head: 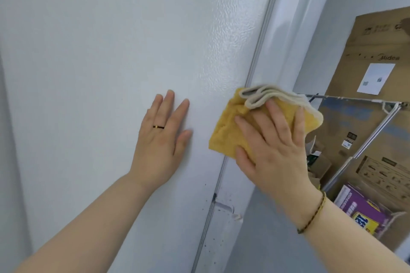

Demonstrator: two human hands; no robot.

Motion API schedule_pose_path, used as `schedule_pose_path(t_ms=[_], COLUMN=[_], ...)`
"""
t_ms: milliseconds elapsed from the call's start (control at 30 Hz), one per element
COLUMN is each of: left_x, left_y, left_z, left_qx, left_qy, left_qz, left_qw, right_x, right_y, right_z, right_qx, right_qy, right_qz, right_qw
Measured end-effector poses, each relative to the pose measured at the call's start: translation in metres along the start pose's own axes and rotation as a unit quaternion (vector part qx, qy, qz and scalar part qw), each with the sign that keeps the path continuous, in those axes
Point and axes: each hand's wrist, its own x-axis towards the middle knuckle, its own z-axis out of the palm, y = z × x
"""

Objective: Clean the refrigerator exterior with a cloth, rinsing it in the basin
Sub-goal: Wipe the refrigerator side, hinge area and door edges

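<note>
Yellow cloth [230,131], folded, lies over the fridge [111,51] side seam under the flat, spread right hand [273,146]. The left hand [163,137], also flat and holding nothing, braces on the panel. Best practice is to use even palm pressure and follow the seam down to the dark specks [213,244]. No basin shows. Cardboard boxes [377,51] stand at right, contents unclear.
</note>
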Motion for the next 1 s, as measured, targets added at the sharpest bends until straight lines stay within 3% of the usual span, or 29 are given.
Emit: schedule_pose_path(t_ms=[100, 167, 300, 367, 433, 533, 633, 833, 900, 1000], left_x=[-0.019, -0.039, -0.074, -0.085, -0.091, -0.093, -0.094, -0.093, -0.094, -0.094], left_y=[-0.002, -0.004, -0.008, -0.007, -0.005, -0.004, -0.006, -0.013, -0.013, -0.012], left_z=[-0.003, -0.004, -0.001, 0.004, 0.010, 0.014, 0.013, 0.009, 0.011, 0.013], left_qx=[-0.006, -0.003, 0.017, 0.019, 0.015, 0.013, 0.011, 0.027, 0.026, 0.027], left_qy=[-0.012, -0.029, -0.065, -0.081, -0.096, -0.099, -0.101, -0.116, -0.112, -0.099], left_qz=[-0.015, -0.022, -0.025, -0.029, -0.036, -0.051, -0.047, -0.019, -0.017, -0.019], left_qw=[1.000, 0.999, 0.997, 0.996, 0.995, 0.994, 0.994, 0.993, 0.993, 0.995], right_x=[-0.005, -0.038, -0.100, -0.094, -0.069, -0.033, -0.046, -0.098, -0.078, -0.044], right_y=[-0.022, -0.044, -0.060, -0.047, -0.032, -0.022, -0.043, -0.043, -0.024, -0.003], right_z=[0.006, 0.007, -0.004, -0.009, -0.012, -0.006, -0.001, -0.012, -0.012, -0.008], right_qx=[0.015, 0.017, 0.021, 0.021, 0.020, 0.020, 0.026, 0.020, 0.025, 0.037], right_qy=[0.023, -0.010, -0.143, -0.164, -0.133, -0.055, -0.047, -0.196, -0.161, -0.087], right_qz=[0.063, 0.056, -0.083, -0.137, -0.131, -0.027, 0.024, -0.186, -0.214, -0.162], right_qw=[0.998, 0.998, 0.986, 0.977, 0.982, 0.998, 0.998, 0.963, 0.963, 0.982])
